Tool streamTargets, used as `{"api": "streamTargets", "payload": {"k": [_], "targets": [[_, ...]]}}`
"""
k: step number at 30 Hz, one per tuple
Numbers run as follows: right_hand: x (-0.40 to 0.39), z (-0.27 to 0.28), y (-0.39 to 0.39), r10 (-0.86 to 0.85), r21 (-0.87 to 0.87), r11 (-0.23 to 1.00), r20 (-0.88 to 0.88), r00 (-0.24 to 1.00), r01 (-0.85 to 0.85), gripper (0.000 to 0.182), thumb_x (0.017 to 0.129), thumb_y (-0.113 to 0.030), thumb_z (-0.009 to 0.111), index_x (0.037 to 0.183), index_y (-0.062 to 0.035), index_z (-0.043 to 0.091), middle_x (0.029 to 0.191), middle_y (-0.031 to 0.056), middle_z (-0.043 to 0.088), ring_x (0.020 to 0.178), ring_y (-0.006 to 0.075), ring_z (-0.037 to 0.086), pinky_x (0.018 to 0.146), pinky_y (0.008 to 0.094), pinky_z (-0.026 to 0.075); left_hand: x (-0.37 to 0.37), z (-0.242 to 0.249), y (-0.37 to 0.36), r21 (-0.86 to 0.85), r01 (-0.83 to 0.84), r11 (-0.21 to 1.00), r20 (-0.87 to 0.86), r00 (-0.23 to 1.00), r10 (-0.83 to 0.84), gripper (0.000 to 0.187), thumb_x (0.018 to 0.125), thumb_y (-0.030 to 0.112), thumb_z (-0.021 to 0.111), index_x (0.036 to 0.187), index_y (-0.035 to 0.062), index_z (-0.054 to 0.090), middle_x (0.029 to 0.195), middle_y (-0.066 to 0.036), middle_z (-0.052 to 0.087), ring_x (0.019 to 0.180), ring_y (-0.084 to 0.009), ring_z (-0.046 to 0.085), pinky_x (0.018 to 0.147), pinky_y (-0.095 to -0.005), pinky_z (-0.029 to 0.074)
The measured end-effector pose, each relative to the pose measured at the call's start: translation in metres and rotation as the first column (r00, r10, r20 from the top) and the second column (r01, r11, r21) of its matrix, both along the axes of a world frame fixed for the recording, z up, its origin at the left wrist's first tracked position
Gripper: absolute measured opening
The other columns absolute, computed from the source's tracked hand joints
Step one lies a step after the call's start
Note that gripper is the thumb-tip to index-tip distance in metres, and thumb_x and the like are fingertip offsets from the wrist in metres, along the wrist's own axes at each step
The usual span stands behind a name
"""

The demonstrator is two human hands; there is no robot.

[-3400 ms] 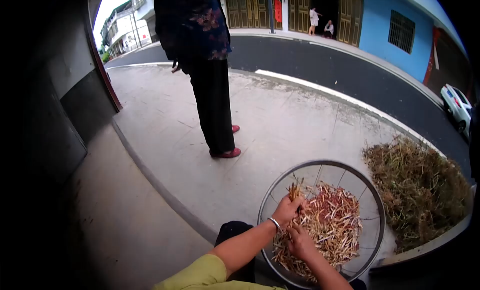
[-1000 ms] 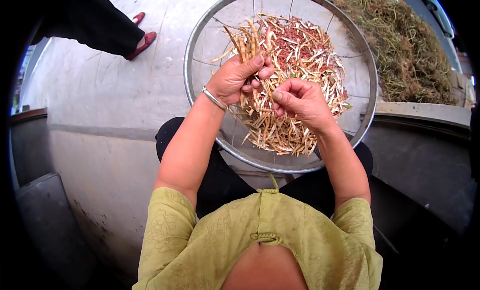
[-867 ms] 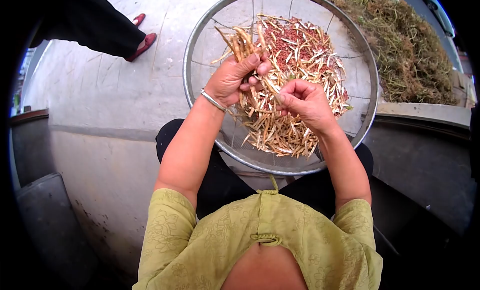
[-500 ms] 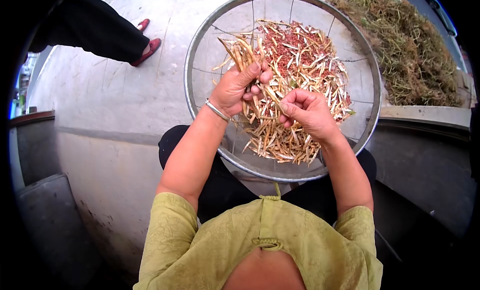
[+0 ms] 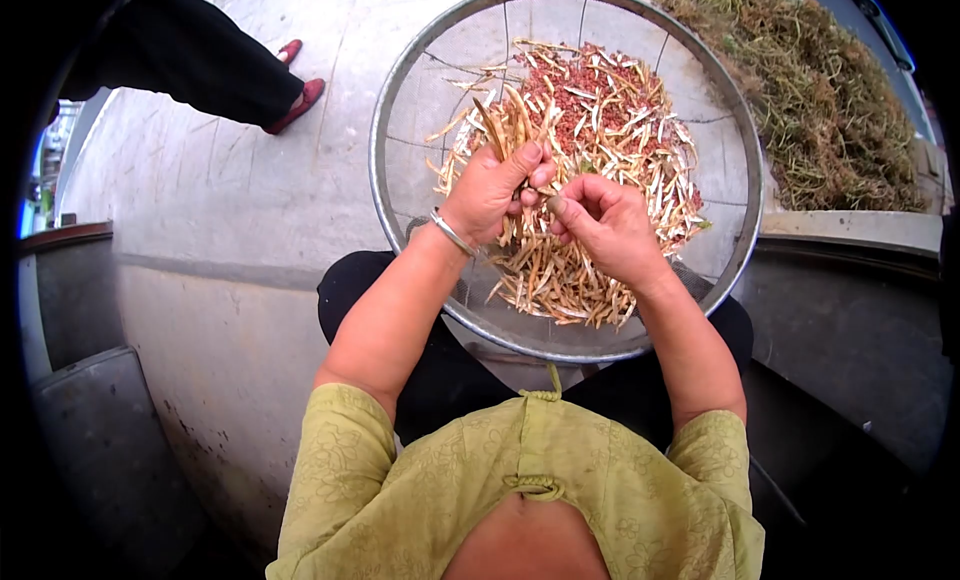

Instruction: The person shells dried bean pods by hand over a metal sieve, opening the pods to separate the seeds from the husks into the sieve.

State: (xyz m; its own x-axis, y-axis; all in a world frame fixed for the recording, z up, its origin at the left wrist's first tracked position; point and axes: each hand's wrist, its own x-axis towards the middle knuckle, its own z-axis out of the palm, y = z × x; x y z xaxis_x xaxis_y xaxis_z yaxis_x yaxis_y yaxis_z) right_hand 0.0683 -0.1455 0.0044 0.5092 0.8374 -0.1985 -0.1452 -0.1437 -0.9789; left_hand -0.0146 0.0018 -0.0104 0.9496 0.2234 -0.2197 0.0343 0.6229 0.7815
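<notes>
My left hand is closed around a bunch of dried bean pods, their tips sticking up past the thumb. Close against it, my right hand pinches a pod between thumb and forefinger; most of that pod is hidden by the fingers. Both hands are over a large round sieve with a metal rim, resting on my lap. Inside it, split straw-coloured pods lie heaped nearest me. Small red beans are spread among more pods toward the far side.
A heap of dried plants lies on the ground at the upper right. At the upper left stands a person in dark trousers and red shoes on the concrete floor. A dark panel is at lower left.
My left hand has moved right and slightly down with its bunch of pods. My right hand has shifted a little left, so the two hands are now closer together.
</notes>
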Motion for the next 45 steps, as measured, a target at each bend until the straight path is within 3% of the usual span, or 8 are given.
{"api": "streamTargets", "payload": {"k": [2, 10, 19, 29, 35, 36, 40, 45], "targets": [[0.001, 0.001, -0.002, 0.054, -0.078, 0.996, 0.184, 0.981, -0.04, 0.016, 0.088, -0.014, 0.054, 0.08, -0.0005, 0.057, 0.063, 0.0015, 0.058, 0.054, 0.0055, 0.052, 0.049, 0.0191, 0.042, -0.001, -0.002, -0.002, 0.007, 0.007, 1.0, -0.016, 1.0, -0.007, 0.025, 0.09, 0.032, 0.049, 0.092, 0.0078, 0.049, 0.068, 0.004, 0.046, 0.05, -0.0011, 0.037, 0.041, -0.0123, 0.028], [-0.003, -0.004, -0.001, -0.022, -0.122, 0.991, 0.303, 0.953, 0.062, 0.023, 0.086, -0.017, 0.053, 0.07, -0.0028, 0.058, 0.051, 0.0004, 0.056, 0.044, 0.0068, 0.052, 0.042, 0.0233, 0.041, -0.001, 0.003, -0.008, 0.153, -0.004, 0.988, -0.033, 0.999, 0.01, 0.02, 0.09, 0.027, 0.05, 0.09, 0.0073, 0.054, 0.06, 0.006, 0.041, 0.048, -0.0014, 0.035, 0.042, -0.0141, 0.028], [0.011, -0.003, 0.0, -0.108, 0.037, 0.994, 0.042, 0.993, 0.107, 0.017, 0.088, -0.016, 0.054, 0.092, 0.0003, 0.058, 0.079, 0.0055, 0.063, 0.071, 0.0081, 0.058, 0.065, 0.0209, 0.048, -0.009, 0.006, -0.009, 0.312, 0.022, 0.95, -0.05, 0.999, -0.007, 0.021, 0.089, 0.026, 0.052, 0.086, 0.0053, 0.056, 0.056, 0.007, 0.04, 0.045, -0.0015, 0.033, 0.04, -0.015, 0.027], [0.017, -0.032, 0.0, 0.075, -0.17, 0.985, 0.21, 0.975, -0.04, 0.017, 0.087, -0.015, 0.055, 0.094, -0.0001, 0.058, 0.077, 0.0036, 0.062, 0.07, 0.0082, 0.057, 0.061, 0.0211, 0.046, -0.025, 0.033, 0.044, 0.177, -0.351, 0.92, 0.051, 0.936, 0.347, 0.018, 0.087, 0.023, 0.055, 0.083, 0.0065, 0.051, 0.058, 0.006, 0.041, 0.046, -0.0025, 0.036, 0.039, -0.0139, 0.028], [-0.003, -0.027, 0.055, 0.292, -0.287, 0.947, 0.589, 0.754, -0.142, 0.012, 0.082, -0.011, 0.055, 0.087, -0.0019, 0.061, 0.067, 0.0089, 0.06, 0.057, 0.0138, 0.056, 0.055, 0.0274, 0.046, -0.039, 0.036, 0.07, -0.07, -0.427, 0.902, 0.152, 0.889, 0.432, 0.027, 0.087, 0.033, 0.053, 0.075, 0.01, 0.045, 0.059, 0.003, 0.04, 0.049, -0.0046, 0.036, 0.042, -0.017, 0.029], [-0.008, -0.016, 0.072, 0.365, -0.389, 0.911, 0.607, 0.706, -0.137, 0.014, 0.079, -0.013, 0.054, 0.082, -0.0022, 0.062, 0.072, 0.015, 0.063, 0.062, 0.0285, 0.06, 0.061, 0.0374, 0.048, -0.04, 0.041, 0.069, -0.055, -0.46, 0.886, 0.126, 0.877, 0.463, 0.031, 0.087, 0.037, 0.051, 0.072, 0.0113, 0.043, 0.058, 0.004, 0.04, 0.049, -0.0046, 0.036, 0.043, -0.0166, 0.028], [-0.026, -0.042, 0.114, 0.525, -0.554, 0.829, 0.727, 0.443, -0.072, 0.021, 0.079, -0.024, 0.056, 0.076, -0.004, 0.06, 0.075, 0.0156, 0.062, 0.068, 0.0321, 0.061, 0.062, 0.0418, 0.05, -0.045, 0.041, 0.076, -0.061, -0.509, 0.859, 0.149, 0.846, 0.512, 0.033, 0.087, 0.039, 0.05, 0.07, 0.0121, 0.042, 0.056, 0.003, 0.039, 0.047, -0.005, 0.035, 0.041, -0.0171, 0.028], [-0.031, -0.069, 0.118, 0.516, -0.548, 0.835, 0.749, 0.415, -0.049, 0.022, 0.077, -0.026, 0.059, 0.076, -0.0043, 0.059, 0.072, 0.0152, 0.062, 0.065, 0.0302, 0.06, 0.062, 0.0414, 0.05, -0.047, 0.041, 0.077, -0.007, -0.481, 0.877, 0.126, 0.869, 0.478, 0.033, 0.089, 0.034, 0.05, 0.068, 0.0111, 0.042, 0.056, 0.002, 0.04, 0.046, -0.0051, 0.036, 0.041, -0.0177, 0.03]]}}
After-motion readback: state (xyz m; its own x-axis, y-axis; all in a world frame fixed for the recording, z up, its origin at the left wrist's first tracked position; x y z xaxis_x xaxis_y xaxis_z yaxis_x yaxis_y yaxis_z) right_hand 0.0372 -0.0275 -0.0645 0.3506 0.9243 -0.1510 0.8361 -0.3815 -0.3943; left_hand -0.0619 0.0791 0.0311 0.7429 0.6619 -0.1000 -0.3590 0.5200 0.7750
